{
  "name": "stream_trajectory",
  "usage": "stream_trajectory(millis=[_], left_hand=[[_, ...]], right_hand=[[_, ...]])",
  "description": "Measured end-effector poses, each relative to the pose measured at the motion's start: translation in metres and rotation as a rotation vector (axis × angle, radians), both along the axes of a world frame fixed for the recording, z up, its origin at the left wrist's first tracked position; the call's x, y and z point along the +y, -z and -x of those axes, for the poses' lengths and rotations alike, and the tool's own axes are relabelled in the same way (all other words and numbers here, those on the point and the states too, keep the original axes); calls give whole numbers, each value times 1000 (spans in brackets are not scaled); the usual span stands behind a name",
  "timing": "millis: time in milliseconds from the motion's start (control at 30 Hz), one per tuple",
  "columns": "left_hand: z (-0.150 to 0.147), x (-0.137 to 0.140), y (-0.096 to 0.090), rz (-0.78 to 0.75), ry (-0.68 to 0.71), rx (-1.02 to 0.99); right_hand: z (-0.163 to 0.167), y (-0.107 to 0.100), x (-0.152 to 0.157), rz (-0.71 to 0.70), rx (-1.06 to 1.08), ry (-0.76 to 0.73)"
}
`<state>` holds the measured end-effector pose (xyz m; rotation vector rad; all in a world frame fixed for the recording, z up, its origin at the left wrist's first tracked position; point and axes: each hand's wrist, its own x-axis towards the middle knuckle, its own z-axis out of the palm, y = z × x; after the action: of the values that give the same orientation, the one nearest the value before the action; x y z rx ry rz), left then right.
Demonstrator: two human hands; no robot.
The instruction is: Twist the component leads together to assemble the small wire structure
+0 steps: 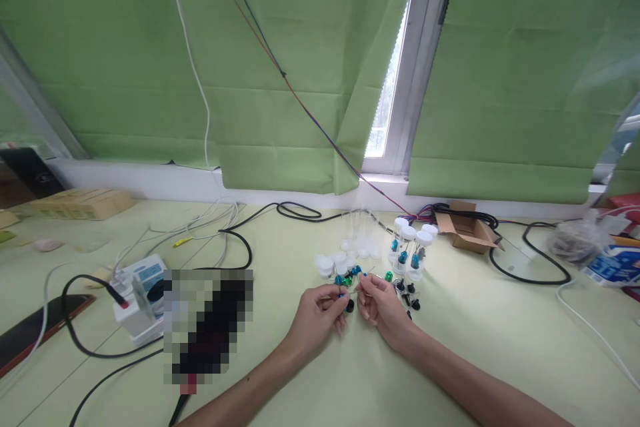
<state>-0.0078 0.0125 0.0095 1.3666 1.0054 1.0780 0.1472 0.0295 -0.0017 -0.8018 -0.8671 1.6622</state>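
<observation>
Over the middle of the tabletop (290, 247), the left hand (320, 310) pinches a small blue piece (339, 280) while the right hand (383, 307) grips a small part too blurred to identify, white-capped tubes (407, 235) standing toward the far edge.

Green blinds (280, 120) span ten to two o'clock, a daylit window (384, 113) stands near one, and a pale tabletop (500, 320) lies at six.

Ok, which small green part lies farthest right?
The green part just beyond the right hand, near the black parts; other green bits sit left, among blue parts.
</observation>
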Motion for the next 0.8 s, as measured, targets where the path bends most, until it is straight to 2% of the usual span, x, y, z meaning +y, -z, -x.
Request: stream_trajectory(millis=[400,800], left_hand=[[1,2,0,-49,33,4],[3,6,2,28,-5,-47]], right_hand=[[0,1,2,13,36,13],[1,5,1,-23,64,11]])
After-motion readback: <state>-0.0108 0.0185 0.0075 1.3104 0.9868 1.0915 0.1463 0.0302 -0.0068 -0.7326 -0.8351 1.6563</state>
